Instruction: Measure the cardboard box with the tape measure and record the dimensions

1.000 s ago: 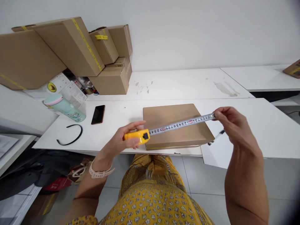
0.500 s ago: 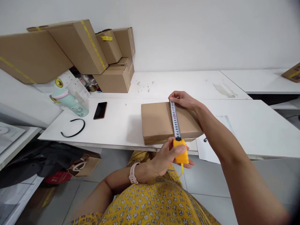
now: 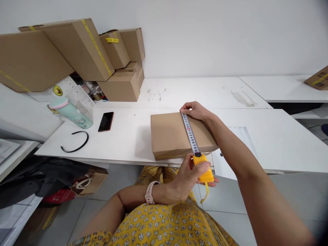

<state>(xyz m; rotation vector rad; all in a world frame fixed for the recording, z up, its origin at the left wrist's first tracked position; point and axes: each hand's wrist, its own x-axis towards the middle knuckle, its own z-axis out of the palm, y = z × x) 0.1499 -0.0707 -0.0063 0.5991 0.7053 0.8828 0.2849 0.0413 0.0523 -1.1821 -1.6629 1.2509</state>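
Note:
A closed cardboard box (image 3: 167, 131) lies at the front edge of the white table. Across its top runs the blade of a yellow tape measure (image 3: 204, 171), slanting from the far edge to the near one. My left hand (image 3: 183, 181) is closed around the tape measure's case, just past the box's near edge, with a yellow wrist strap dangling below. At the far edge, my right hand (image 3: 196, 111) pinches the blade's end. That end itself is mostly hidden by my fingers. My right forearm passes over the box's right side.
Cardboard boxes (image 3: 119, 90) are stacked at the back left. Nearby are a mint-green bottle (image 3: 77, 114), a phone (image 3: 106, 121) and a black headband (image 3: 87, 140). Paper (image 3: 225, 167) lies under my right forearm. Another box (image 3: 319, 79) stands far right.
My left hand has shifted the tape measure's case to the right, so the blade lies more slanted over the box. Slightly more blade shows. The right hand still pinches its end.

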